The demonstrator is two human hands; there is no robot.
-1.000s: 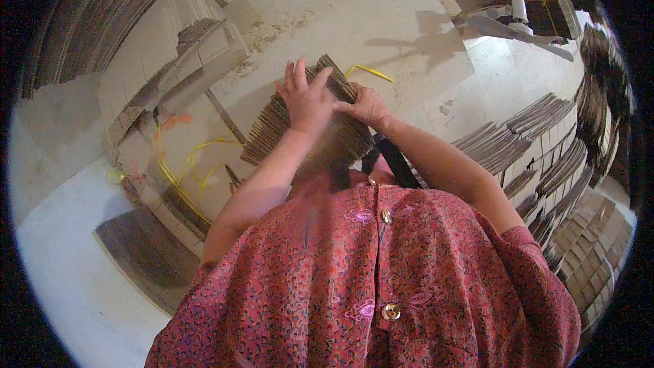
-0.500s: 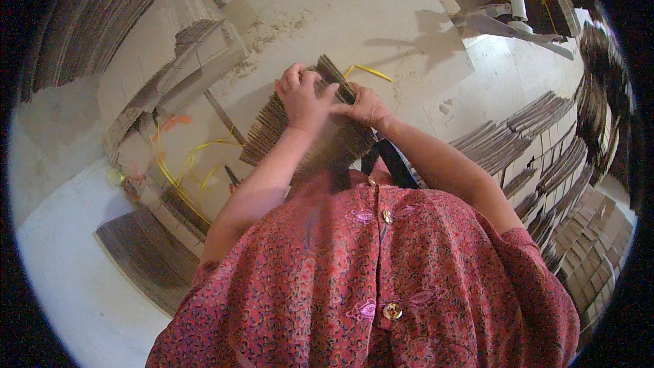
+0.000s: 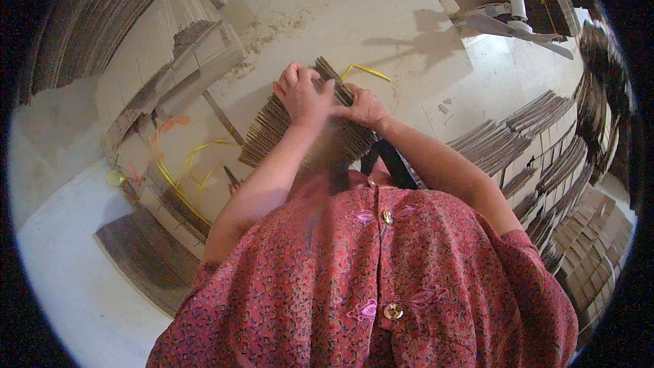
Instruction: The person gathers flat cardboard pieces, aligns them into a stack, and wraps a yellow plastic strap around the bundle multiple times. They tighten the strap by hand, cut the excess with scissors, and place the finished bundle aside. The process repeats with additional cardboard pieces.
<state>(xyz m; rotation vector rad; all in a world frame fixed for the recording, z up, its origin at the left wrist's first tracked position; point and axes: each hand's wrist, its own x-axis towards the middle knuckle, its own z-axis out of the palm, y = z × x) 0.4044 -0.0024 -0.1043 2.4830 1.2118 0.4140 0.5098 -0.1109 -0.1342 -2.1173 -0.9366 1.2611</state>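
A thick stack of cardboard pieces [image 3: 262,138] stands on edge in front of my body, its ridged edges facing up. My left hand [image 3: 304,99] lies across the top of it, fingers bent over the far side of the sheets. At the stack's right end, my right hand [image 3: 363,108] grips the edge, its thumb reaching toward my left hand. Both hands are closed on the cardboard. My left hand and forearm hide part of the stack, and its lower part is blurred near my shirt.
A yellow strap piece [image 3: 368,71] lies just beyond the stack; more yellow straps [image 3: 178,176] curl at the left. Tall cardboard stacks [image 3: 102,20] rise at far left, others [image 3: 511,138] at right. A fan [image 3: 519,24] stands at the far right. Cardboard scraps [image 3: 272,31] litter the floor.
Almost everything stays in place. Both hands keep their grip on the cardboard stack, which has shifted only very slightly.
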